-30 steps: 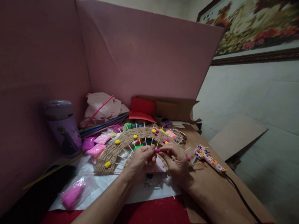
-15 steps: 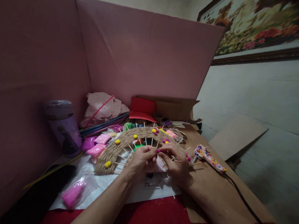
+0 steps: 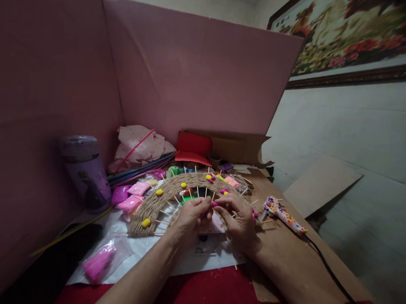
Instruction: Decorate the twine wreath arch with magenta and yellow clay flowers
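A small lump of magenta clay (image 3: 215,204) is pinched between the fingertips of my left hand (image 3: 195,213) and my right hand (image 3: 237,218), which meet in front of me. Behind them lies an arch woven of brown twine (image 3: 173,202) on thin wooden sticks, its right part hidden by my right hand. Yellow clay dots (image 3: 146,223) sit along the arch. On its right side, magenta petals (image 3: 223,190) stand around some of the yellow dots.
Bags of pink clay (image 3: 99,263) lie on white paper at the left. A purple flask (image 3: 86,173) stands behind them. A flower-patterned glue gun (image 3: 284,215) with a black cord rests on cardboard (image 3: 298,251) at the right. Pink panels (image 3: 198,74) rise behind.
Both hands stay almost in place, with the fingers shifting slightly around the magenta clay. Nothing else has visibly moved.
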`<action>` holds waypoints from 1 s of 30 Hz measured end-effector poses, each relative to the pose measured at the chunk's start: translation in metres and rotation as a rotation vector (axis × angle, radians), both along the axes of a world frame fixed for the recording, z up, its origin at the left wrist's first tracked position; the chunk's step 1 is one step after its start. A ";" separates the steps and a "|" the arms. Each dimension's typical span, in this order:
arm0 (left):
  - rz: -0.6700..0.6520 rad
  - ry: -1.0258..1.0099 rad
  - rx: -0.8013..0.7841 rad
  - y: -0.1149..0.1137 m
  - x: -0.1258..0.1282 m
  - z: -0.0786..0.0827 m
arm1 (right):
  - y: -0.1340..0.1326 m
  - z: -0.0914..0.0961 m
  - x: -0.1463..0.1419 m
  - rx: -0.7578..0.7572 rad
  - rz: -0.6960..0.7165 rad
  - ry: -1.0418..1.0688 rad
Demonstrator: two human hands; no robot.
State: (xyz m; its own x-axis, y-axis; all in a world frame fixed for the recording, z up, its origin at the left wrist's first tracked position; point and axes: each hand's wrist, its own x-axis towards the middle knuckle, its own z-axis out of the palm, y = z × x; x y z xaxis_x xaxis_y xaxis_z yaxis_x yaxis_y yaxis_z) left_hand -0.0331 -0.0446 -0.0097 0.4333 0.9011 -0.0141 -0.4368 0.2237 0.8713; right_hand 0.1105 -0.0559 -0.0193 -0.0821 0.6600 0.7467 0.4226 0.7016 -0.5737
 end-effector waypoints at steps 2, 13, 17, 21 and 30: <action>-0.007 -0.005 0.003 0.000 0.000 0.000 | 0.000 -0.001 0.000 0.005 0.004 0.007; 0.021 0.025 0.006 -0.001 0.000 0.002 | -0.001 0.001 0.000 0.004 -0.019 -0.008; 0.026 0.026 0.011 -0.001 0.000 0.002 | -0.001 0.002 0.000 0.004 -0.015 -0.013; 0.001 0.006 0.005 -0.001 0.000 0.003 | -0.001 0.004 0.000 0.018 -0.011 -0.007; 0.002 0.003 0.018 -0.002 -0.001 0.002 | -0.002 0.004 0.000 0.026 -0.026 -0.008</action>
State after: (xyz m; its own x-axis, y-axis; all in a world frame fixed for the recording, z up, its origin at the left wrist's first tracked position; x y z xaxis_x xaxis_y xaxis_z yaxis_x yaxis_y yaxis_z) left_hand -0.0337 -0.0465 -0.0077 0.4319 0.9019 0.0006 -0.4346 0.2075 0.8764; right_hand 0.1102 -0.0577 -0.0153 -0.0712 0.6427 0.7628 0.4452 0.7049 -0.5523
